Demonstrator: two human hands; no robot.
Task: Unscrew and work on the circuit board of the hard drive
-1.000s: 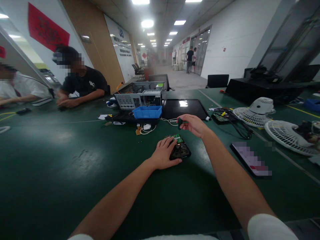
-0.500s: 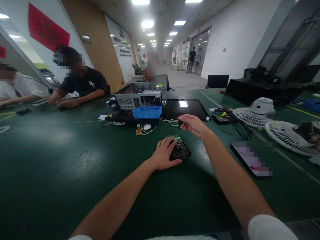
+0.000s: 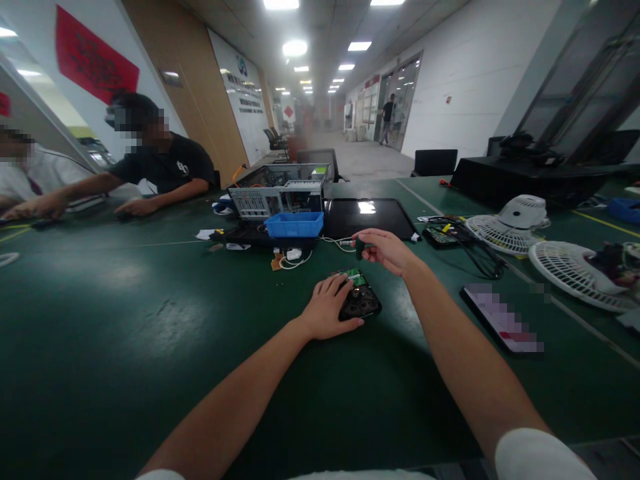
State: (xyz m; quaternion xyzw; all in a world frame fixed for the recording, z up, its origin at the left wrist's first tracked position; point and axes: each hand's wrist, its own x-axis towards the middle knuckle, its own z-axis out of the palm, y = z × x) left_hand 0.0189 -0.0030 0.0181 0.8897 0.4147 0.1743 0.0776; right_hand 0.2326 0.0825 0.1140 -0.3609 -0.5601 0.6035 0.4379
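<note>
A small opened black device point(image 3: 363, 305) lies on the table with a green circuit board point(image 3: 355, 275) showing at its far end. My left hand point(image 3: 327, 307) holds it down, fingers across its left side and thumb along the near edge, hiding part of it. Above the board, my right hand point(image 3: 383, 249) pinches the dark handle of what looks like a screwdriver point(image 3: 359, 249), held upright. Its thin shaft is hard to make out, so I cannot tell whether the tip touches the board.
Beyond my hands are a blue tray point(image 3: 295, 225), an opened computer case point(image 3: 280, 193) and a flat black panel point(image 3: 367, 217). To the right lie a phone point(image 3: 500, 320), cables and white fan parts point(image 3: 503, 227). Two people sit at the left.
My hands stay almost where they were; the dark handle turns slightly in my right fingers. A person at the left has stretched an arm further left, and a distant walker has moved.
</note>
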